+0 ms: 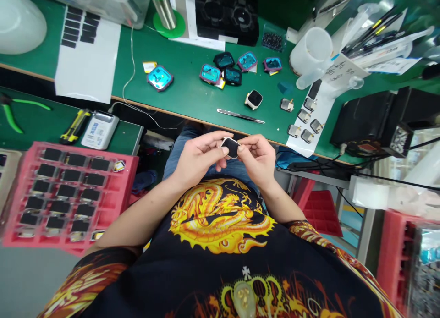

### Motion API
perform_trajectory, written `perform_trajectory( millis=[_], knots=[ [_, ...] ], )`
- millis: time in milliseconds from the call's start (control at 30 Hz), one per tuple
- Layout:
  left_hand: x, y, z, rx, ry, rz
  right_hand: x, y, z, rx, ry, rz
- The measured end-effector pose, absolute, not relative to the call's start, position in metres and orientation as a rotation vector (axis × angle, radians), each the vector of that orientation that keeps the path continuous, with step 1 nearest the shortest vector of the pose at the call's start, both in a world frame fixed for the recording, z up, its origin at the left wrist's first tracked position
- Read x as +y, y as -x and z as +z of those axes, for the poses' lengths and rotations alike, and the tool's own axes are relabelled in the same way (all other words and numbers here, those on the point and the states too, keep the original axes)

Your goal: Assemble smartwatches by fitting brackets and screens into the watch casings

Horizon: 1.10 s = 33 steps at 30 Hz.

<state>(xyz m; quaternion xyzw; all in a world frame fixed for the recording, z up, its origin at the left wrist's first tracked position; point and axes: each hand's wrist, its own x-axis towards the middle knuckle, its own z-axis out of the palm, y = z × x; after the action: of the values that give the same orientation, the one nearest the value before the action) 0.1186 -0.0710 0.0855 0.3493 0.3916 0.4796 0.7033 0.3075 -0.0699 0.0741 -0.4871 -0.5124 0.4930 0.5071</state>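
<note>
Between both hands, close to my body and below the bench edge, is a small watch case with a dark square face and a light rim. My left hand pinches its left side, thumb on the face and fingers underneath. On the right edge, my right hand grips it between thumb and bent fingers. Beyond the hands, metal tweezers lie on the green bench. Another watch case, pale with a black face, rests just past them.
Several blue-filmed watch frames lie farther back. Small metal parts sit at right beside a black box. A pink tray of dark-faced modules stands at left, near a yellow cutter and white device.
</note>
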Motion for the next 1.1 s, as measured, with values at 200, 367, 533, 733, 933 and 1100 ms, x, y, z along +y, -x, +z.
perform_trajectory(
  millis=[200,367,533,733,933,1100],
  knots=[
    [-0.073,-0.125,0.09,0.964,-0.834,1.188,-0.08,-0.298,0.069,-1.135,1.213,1.001],
    [-0.074,-0.124,0.099,1.029,-1.018,1.213,-0.087,-0.297,0.075,-1.047,1.209,1.189],
    [-0.076,-0.12,0.099,1.039,-1.123,1.202,-0.092,-0.295,0.079,-0.993,1.209,1.272],
    [-0.075,-0.118,0.096,1.102,-1.172,1.191,-0.094,-0.292,0.079,-0.962,1.209,1.368],
    [-0.075,-0.118,0.091,1.141,-1.255,1.189,-0.092,-0.291,0.08,-0.951,1.203,1.406],
    [-0.077,-0.113,0.093,1.059,-1.405,1.069,-0.09,-0.289,0.081,-0.943,1.151,1.395]
  ],
)
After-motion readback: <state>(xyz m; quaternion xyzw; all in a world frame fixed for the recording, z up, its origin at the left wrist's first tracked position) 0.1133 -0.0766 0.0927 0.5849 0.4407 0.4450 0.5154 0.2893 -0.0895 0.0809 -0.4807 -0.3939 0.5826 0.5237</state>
